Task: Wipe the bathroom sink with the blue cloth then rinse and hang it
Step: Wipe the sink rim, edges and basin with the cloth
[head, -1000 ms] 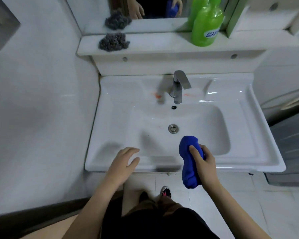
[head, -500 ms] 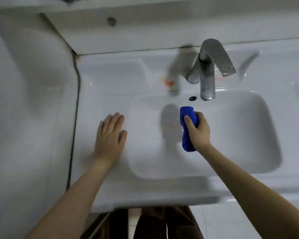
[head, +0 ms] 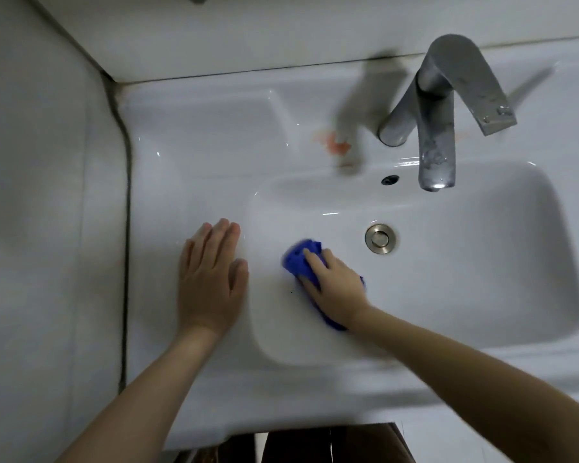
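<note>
The white bathroom sink (head: 198, 135) fills the view. My right hand (head: 335, 285) presses the bunched blue cloth (head: 300, 260) against the left inner slope of the basin, with fingers laid over it and the thumb side tucked around it. Part of the cloth is hidden under the palm. My left hand (head: 211, 282) lies flat on the sink's left ledge, fingers straight and together, beside the basin's edge. The metal drain (head: 380, 238) sits just right of the cloth. The grey faucet (head: 438, 128) stands at the back with no water running.
An orange stain (head: 336, 147) marks the ledge left of the faucet. The overflow hole (head: 390, 179) is under the spout. A tiled wall (head: 47, 195) borders the sink's left side, and a white shelf front (head: 248, 35) runs along the back.
My right hand has moved the cloth from below the faucet down onto the basin's left slope. The left hand stays flat on the ledge. The camera has come closer to the sink.
</note>
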Demonstrator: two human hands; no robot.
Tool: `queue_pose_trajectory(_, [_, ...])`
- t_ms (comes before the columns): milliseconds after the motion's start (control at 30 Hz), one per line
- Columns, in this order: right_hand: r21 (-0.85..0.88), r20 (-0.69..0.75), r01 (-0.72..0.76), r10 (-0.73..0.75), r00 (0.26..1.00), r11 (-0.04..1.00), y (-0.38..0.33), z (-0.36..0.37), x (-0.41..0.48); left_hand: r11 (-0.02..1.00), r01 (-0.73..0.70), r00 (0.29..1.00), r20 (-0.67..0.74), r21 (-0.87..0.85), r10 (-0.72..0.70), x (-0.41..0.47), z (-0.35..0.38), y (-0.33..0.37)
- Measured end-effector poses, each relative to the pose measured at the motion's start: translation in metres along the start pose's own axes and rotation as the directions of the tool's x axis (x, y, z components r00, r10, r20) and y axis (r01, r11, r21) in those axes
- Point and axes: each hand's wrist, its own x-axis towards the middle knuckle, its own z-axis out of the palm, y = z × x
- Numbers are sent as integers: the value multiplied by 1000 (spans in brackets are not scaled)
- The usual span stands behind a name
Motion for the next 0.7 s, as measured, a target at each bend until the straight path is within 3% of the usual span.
queue_pose_trajectory(67, [-136, 18, -63, 66, 998, 989, 45, -15, 4, 1000, 0, 1000, -13, -11, 0, 1, 0, 0])
queue_pose_trajectory(133, [-154, -60, -339, 334, 941, 928, 71, -29, 24, 1000, -8, 1000, -21, -8, 7, 0, 2, 0])
queue_pose_trajectory(200, [-54, -158, -517, 504, 849, 854, 50, -27, 48, 1000, -6, 999, -33, 0, 6, 0, 3, 0])
queue_pose_trajectory(267, [107, -121, -521, 531, 839, 847, -4, -12, 62, 1000, -2, 999, -38, 3, 2, 1, 4, -1])
queue_pose_trajectory(333, [279, -47, -404, 432, 901, 871, -56, 4, 59, 1000, 3, 999, -42, 7, -2, 1, 4, 0])
queue_pose_trajectory(400, [443, 34, -341, 364, 931, 829, -80, 6, 40, 1000, 14, 999, -34, 13, -13, 2, 4, 0])
queue_pose_trajectory(500, [364, 180, -124, 61, 982, 923, -65, -2, -3, 1000, 29, 999, -19, 1, -29, 1, 3, 1])
queue_pose_trajectory(533, [330, 248, 4, -91, 964, 944, -51, -9, -15, 1000, 24, 999, -25, 0, -24, 1, 3, 1])
queue_pose_trajectory(600, [308, 438, 164, -293, 850, 937, -22, -29, -25, 1000, 15, 999, -36, -3, -16, 1, 2, 1])
queue_pose_trajectory(700, [321, 663, 83, -286, 692, 943, 17, -64, -32, 1000, 0, 999, -38, 0, 0, 0, 0, 2])
